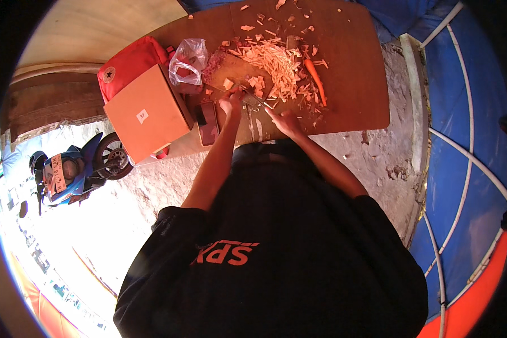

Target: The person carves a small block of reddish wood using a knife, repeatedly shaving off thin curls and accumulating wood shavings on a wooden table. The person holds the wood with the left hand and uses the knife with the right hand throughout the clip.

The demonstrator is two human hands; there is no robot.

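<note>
My right hand (pixel 286 121) is closed round the handle of a knife (pixel 256 98), whose blade points up and left across the table. Near the blade's tip, my left hand (pixel 231 102) has its fingers pinched together; what they hold, if anything, is too small to make out. Just beyond the fingers lie a pale cut chunk (pixel 228 84) and a yellowish board (pixel 231 69). A heap of pale cut sticks (pixel 276 65) spreads beyond the knife. Pinkish chopped bits (pixel 212 66) lie at the board's left. A long orange, carrot-like thing (pixel 315 80) rests right of the heap.
A brown table (pixel 355 73) carries scattered scraps. At its left are a cardboard box (pixel 146 115), a red bag (pixel 130 63), a clear plastic bag (pixel 188 59) and a phone (pixel 208 124). A motorbike (pixel 79 169) stands farther left. Blue sheeting (pixel 462 112) hangs at the right.
</note>
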